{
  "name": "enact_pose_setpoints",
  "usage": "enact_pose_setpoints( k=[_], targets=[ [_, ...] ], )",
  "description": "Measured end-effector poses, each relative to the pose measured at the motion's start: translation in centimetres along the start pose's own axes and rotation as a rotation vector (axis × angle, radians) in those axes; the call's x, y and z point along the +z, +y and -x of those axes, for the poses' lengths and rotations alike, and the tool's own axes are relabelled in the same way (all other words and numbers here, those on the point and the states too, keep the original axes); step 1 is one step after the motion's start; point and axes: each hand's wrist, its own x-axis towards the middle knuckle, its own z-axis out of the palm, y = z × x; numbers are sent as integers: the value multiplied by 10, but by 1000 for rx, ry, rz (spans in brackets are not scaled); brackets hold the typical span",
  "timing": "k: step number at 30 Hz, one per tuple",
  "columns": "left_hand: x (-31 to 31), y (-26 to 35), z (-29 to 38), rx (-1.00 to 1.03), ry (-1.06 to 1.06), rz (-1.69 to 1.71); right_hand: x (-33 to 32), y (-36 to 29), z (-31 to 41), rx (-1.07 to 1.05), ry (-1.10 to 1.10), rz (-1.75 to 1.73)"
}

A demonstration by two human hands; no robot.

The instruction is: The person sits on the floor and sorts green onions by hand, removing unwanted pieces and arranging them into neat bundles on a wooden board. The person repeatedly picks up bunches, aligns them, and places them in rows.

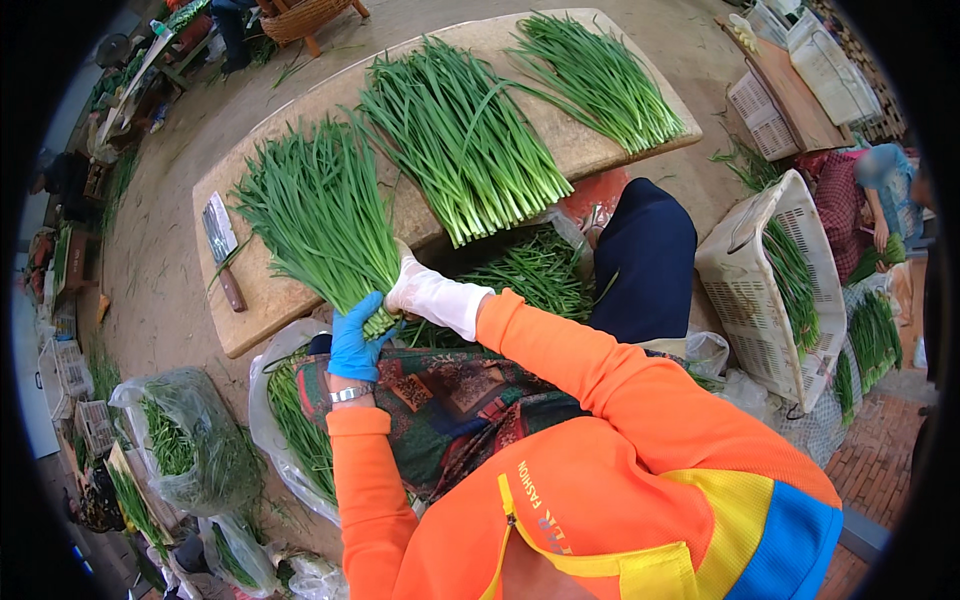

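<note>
A thick bundle of garlic chives lies with its leaves on the board, its stem ends in my two hands at the board's near edge. My left hand, in a blue glove, is wrapped around the cut stem ends from the left. In a white glove, my right hand grips the same stems from the right, close beside the left. A knife with a wooden handle rests on the board left of the bundle. Two more piles of chives, a large middle one and a smaller right one, lie on the board.
The worn board spans the space before my knees. Loose greens lie beneath it. A plastic bag of chives is by my left leg, another bag further left. At right stands a white crate, with a person beyond it.
</note>
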Motion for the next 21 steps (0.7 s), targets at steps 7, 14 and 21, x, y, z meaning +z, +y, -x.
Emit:
enact_pose_setpoints(
  k=[7, 14, 21],
  targets=[
    [-2, -5, -4, 23, 22, -56, -2, -12, 3, 181, -28, 240],
    [-2, 23, 19, -66, -29, -123, -33, -16, 27, 103, -234, -301],
    [-36, 107, 96, -22, 186, -242, -66, -7, 29, 144, -52, -430]
  ],
)
